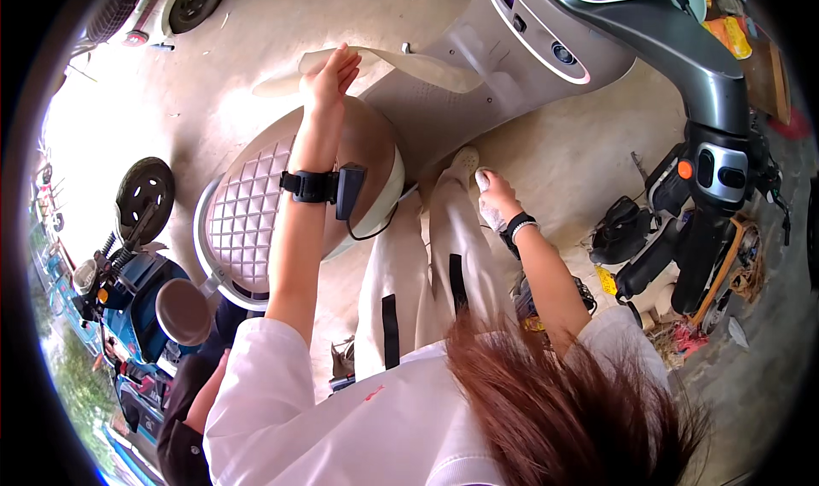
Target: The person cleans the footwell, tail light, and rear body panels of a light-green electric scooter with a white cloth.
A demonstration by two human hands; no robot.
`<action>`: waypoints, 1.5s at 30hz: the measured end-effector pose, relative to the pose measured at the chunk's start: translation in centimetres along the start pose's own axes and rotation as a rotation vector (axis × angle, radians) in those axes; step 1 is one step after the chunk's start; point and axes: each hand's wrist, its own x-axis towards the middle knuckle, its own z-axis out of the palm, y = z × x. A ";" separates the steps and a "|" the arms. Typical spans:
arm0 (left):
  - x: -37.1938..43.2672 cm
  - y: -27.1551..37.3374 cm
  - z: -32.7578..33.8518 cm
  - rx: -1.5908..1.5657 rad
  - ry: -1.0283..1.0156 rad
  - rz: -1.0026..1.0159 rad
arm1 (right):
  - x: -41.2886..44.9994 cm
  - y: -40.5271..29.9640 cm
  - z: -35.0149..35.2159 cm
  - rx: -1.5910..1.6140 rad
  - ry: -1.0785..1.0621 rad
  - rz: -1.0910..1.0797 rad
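In front of me is an electric scooter with a beige-brown footboard [425,105] and a quilted seat [246,214]. My left hand [331,75] reaches across the seat, fingers bent over the raised edge of a pale flexible floor mat [419,67]. The mat curls up off the footboard on the near-left side; its right end lies against the scooter body. My right hand [502,198] is closed around a crumpled white cloth [492,219], low beside my trouser leg and apart from the scooter. Part of the cloth is hidden in the fist.
The scooter's handlebar [716,95] arches over on the right. A blue motor vehicle [141,294] stands at left, with a person's dark sleeve [182,444] near it. Black shoes [617,230] and clutter lie on the concrete floor at right. A vehicle wheel [195,3] is at top left.
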 end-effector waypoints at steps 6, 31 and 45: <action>0.7 -0.4 0.2 -0.037 0.017 0.027 | -0.4 1.0 0.3 0.041 -0.044 0.032; -3.1 -3.3 -0.3 -0.148 0.083 -0.093 | 2.0 1.0 1.5 0.145 -0.029 -0.042; -1.9 -1.9 -0.8 -0.102 0.001 -0.023 | 4.9 2.2 4.6 0.178 0.136 0.128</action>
